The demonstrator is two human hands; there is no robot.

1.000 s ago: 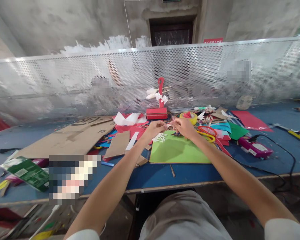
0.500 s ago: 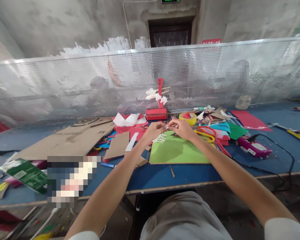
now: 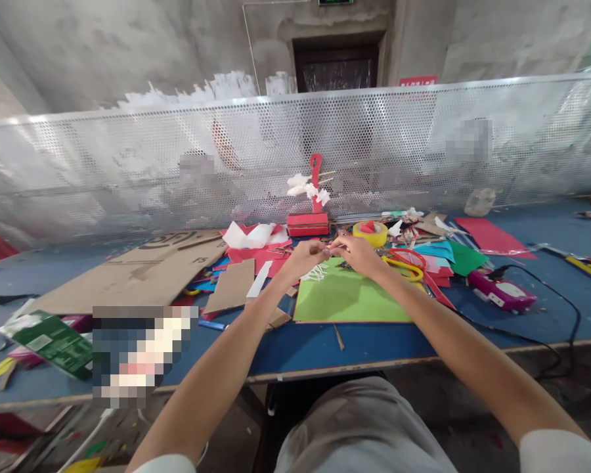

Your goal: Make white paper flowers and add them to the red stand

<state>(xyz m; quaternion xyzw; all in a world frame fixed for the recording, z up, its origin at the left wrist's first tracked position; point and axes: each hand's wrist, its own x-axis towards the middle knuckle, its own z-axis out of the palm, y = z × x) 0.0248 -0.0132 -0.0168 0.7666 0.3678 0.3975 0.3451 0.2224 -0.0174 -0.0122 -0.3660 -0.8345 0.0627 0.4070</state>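
Note:
My left hand [image 3: 305, 256] and my right hand [image 3: 357, 253] meet above the far edge of a green paper sheet [image 3: 349, 295]. Both pinch a small white piece [image 3: 331, 249] between their fingertips; it is too small to name. A white fringed paper scrap [image 3: 316, 272] lies on the green sheet just under my left hand. Behind the hands stands a red paper model [image 3: 311, 209] with white tufts on sticks.
Cardboard sheets [image 3: 142, 269] lie to the left. A yellow tape roll [image 3: 370, 231], orange-handled scissors [image 3: 408, 263], coloured papers [image 3: 448, 256] and a pink glue gun [image 3: 501, 292] with its black cord sit right. A perforated metal screen [image 3: 128, 164] backs the blue table [image 3: 325, 345].
My two hands stay pinched together at the same spot; the fingers have shifted only slightly around the small white piece.

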